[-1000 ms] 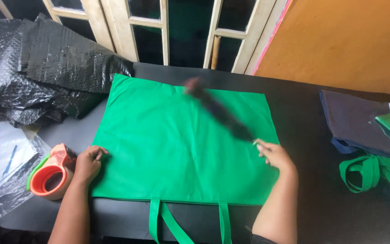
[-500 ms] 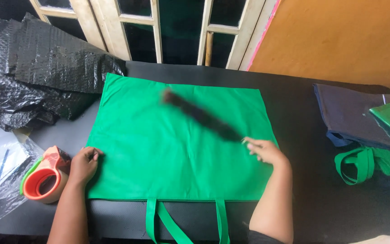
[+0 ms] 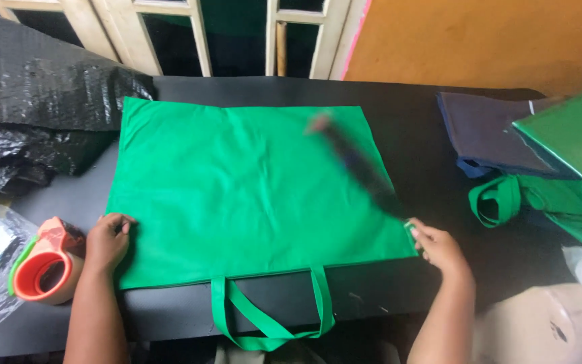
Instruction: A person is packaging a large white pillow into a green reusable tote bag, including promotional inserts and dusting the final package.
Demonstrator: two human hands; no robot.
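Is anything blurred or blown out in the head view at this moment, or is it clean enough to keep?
Head view: the dark stick-like tool in the right hand is smeared by motion blur, so its shape is unclear; the green bag, left hand and orange tape dispenser are sharp; lighting is soft and even; mild sheen on the black plastic sheeting, nothing blown out.

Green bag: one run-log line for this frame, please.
left hand: on bag edge | right hand: holds blurred dark stick | tape dispenser: beside left hand

Flat green bag [image 3: 237,189], blurred dark stick [image 3: 358,165] across it
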